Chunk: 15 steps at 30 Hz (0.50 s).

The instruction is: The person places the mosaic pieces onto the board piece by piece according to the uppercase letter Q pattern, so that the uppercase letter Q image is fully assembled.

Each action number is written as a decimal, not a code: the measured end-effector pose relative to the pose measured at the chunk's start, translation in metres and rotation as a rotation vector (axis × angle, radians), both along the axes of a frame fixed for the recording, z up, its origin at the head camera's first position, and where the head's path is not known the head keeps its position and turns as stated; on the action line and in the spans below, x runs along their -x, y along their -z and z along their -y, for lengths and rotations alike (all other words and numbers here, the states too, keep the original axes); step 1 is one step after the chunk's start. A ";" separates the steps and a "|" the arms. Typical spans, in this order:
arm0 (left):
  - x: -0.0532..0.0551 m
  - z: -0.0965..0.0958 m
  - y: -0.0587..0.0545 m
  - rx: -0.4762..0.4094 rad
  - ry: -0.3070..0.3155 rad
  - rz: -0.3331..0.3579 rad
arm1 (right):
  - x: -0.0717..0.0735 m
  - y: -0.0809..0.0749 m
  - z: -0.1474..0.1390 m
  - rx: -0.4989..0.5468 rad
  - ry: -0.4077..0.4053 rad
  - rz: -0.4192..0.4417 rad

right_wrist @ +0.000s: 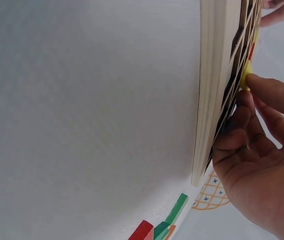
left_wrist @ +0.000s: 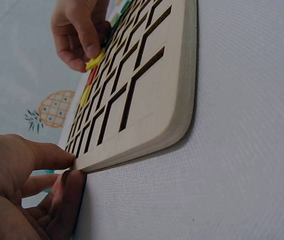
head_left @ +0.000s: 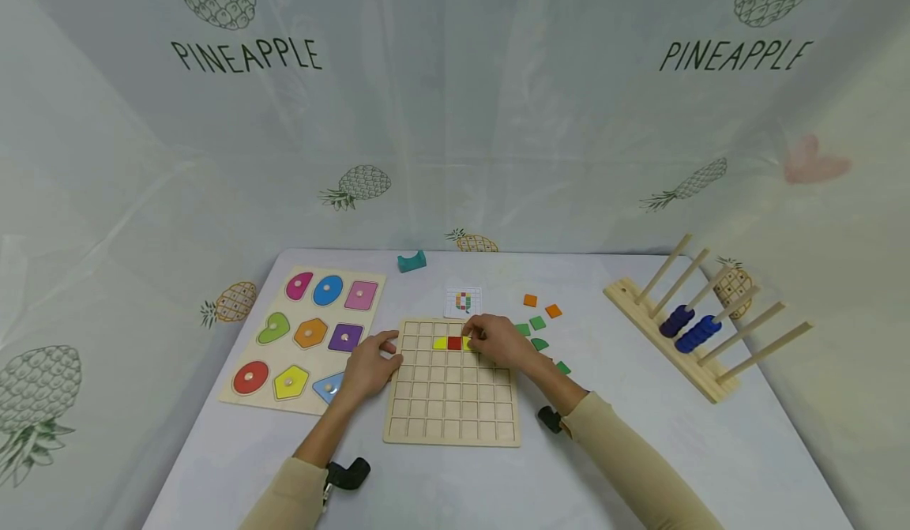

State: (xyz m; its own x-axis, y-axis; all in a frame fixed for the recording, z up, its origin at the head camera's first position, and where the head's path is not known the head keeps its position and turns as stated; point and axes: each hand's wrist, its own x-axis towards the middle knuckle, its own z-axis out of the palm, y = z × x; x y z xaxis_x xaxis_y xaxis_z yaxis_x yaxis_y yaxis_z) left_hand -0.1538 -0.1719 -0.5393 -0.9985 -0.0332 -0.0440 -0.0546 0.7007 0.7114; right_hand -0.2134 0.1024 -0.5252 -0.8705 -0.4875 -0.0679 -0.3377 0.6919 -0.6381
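Right hand (head_left: 500, 340) pinches a yellow tile (head_left: 466, 343), just below frame centre, its length slanting lower-left to upper-right in the left wrist view; left hand (head_left: 371, 366), fingers loose, touches the board (head_left: 455, 433).

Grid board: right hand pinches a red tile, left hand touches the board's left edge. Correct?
No: the right hand pinches a yellow tile, not a red one, as the left wrist view shows. The left hand touches the grid board at its left edge.
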 end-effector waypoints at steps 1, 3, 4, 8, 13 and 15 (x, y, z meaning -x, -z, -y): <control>0.000 0.000 0.000 -0.001 0.001 0.001 | 0.000 0.000 0.000 0.002 -0.002 0.000; 0.001 0.000 0.001 -0.003 0.000 0.003 | 0.000 0.000 0.000 -0.001 -0.005 0.000; 0.001 0.001 0.001 -0.003 0.001 0.003 | 0.000 0.000 0.000 -0.003 -0.006 -0.001; 0.001 0.001 0.002 -0.001 0.003 -0.004 | 0.001 -0.001 0.001 -0.017 -0.005 0.000; 0.000 0.001 0.001 -0.002 0.007 -0.008 | 0.000 -0.002 0.003 -0.027 0.000 -0.005; -0.001 0.001 0.000 -0.002 0.007 -0.006 | -0.001 -0.003 0.004 -0.034 0.005 -0.011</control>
